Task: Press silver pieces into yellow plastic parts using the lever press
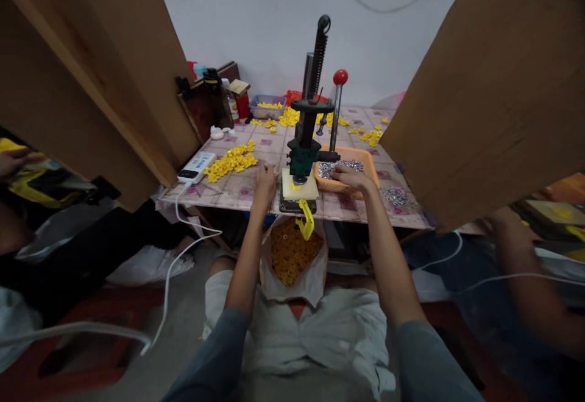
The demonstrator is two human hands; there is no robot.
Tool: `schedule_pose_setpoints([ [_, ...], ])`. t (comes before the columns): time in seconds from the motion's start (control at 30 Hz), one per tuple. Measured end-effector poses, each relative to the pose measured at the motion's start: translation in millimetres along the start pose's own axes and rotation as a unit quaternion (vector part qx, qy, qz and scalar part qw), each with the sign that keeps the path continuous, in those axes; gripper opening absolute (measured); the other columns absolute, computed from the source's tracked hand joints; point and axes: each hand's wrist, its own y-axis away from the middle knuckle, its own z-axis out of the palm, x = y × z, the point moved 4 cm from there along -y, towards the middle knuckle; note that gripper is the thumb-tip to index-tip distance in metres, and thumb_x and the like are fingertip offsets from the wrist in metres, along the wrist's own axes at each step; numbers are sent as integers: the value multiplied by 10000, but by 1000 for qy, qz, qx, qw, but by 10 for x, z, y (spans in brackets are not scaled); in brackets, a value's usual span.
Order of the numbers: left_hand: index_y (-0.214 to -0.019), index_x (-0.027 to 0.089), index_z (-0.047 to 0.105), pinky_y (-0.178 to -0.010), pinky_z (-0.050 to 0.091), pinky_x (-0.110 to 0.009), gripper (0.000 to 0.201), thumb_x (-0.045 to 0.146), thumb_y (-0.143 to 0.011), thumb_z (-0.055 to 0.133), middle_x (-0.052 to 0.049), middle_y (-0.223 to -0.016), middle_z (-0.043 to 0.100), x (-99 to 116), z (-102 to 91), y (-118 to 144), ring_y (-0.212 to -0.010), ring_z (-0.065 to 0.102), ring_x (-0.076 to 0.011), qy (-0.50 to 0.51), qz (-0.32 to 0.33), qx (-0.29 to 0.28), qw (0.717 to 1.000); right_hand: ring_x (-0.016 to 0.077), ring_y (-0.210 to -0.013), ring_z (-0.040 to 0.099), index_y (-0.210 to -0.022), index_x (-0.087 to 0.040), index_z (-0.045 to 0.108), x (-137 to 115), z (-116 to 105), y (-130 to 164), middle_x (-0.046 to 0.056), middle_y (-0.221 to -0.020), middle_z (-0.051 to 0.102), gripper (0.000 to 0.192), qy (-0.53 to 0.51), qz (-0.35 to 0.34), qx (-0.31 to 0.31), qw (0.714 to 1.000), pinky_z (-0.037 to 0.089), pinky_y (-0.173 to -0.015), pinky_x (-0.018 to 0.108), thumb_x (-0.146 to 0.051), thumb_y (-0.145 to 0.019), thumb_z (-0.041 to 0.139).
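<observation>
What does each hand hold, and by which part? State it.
Cannot be told. The left hand rests beside the press; the right hand reaches into the orange tray of small metal pieces.

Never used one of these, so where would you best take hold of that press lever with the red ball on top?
Probably by the red ball capping the press lever: it is round, stands upright and clear at the top. Come from the right, since the press's spring column crowds its left.

No legible txt anywhere; blue print on white power bank (196, 167) too small to read.
</observation>
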Motion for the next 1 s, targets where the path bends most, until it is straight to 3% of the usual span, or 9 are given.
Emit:
schedule_pose_setpoints([
  [0.1,-1329,191,671,-1195,473,-477,322,267,-1072,493,-187,-1346,567,-44,-26,-13,-1333,594,-323,81,15,16,996,163,-725,556,-768,-198,614,-1,2,24,18,-769,691,161,1,29,-21,999,455,-693,286,-183,-928,618],
  [0.23,-1228,200,662,-1106,551,-420,258,357,-1037,589,-154,-1323,595,-132,-38,-42,-1208,667,-256,208,-11,2,978,195,-806,606,-863,-188,654,-70,-56,94,54,-882,748,122,0,43,33,999,457,-749,306,-222,-963,594],
  [0.33,-1169,209,604,-1011,577,-344,355,469,-954,712,-94,-1181,688,-139,-7,-36,-1071,702,-195,334,-37,-44,941,252,-908,675,-926,-181,741,-189,-70,172,95,-984,795,173,-5,2,72,997,509,-869,363,-297,-983,625],
  [0.43,-1099,208,589,-983,572,-331,453,526,-859,805,-74,-1110,725,-54,-5,4,-1032,706,-185,393,-22,-82,916,294,-1086,694,-1026,-202,811,-392,-6,296,116,-1135,801,233,-25,-61,129,989,525,-1018,436,-360,-1006,641],
  [0.57,-1068,203,618,-994,572,-348,431,530,-860,807,-89,-1120,722,90,-98,63,-1036,699,-195,369,19,-65,927,337,-1302,598,-1027,-238,866,-745,285,540,133,-1326,734,269,30,-97,189,977,458,-1164,539,-385,-1032,641],
  [0.67,-990,201,659,-1065,552,-378,325,487,-898,780,-110,-1161,718,194,-175,85,-1148,675,-231,295,93,-47,950,383,-1444,469,-1040,-249,890,-944,541,701,133,-1521,621,277,70,-82,219,970,404,-1201,596,-390,-1035,652],
  [0.73,-1011,194,687,-1105,539,-394,297,457,-907,779,-128,-1243,715,223,-184,85,-1216,665,-249,277,128,-48,951,396,-1466,430,-1070,-260,893,-1005,654,758,130,-1546,599,272,75,-69,233,967,388,-1207,614,-383,-1038,652],
  [0.83,-1218,176,694,-1103,548,-391,434,458,-905,798,-156,-1381,698,184,-129,70,-1225,688,-249,313,121,-66,940,391,-1430,451,-1067,-274,894,-1011,710,782,130,-1520,612,262,69,-66,248,964,404,-1189,618,-382,-1037,657],
  [1.0,-1389,165,638,-1142,536,-406,661,485,-859,869,-153,-1300,770,123,-33,75,-1222,726,-260,372,72,-125,917,360,-1316,531,-1017,-278,896,-991,668,833,137,-1370,671,280,62,-95,251,961,461,-1105,577,-423,-1049,659],
])
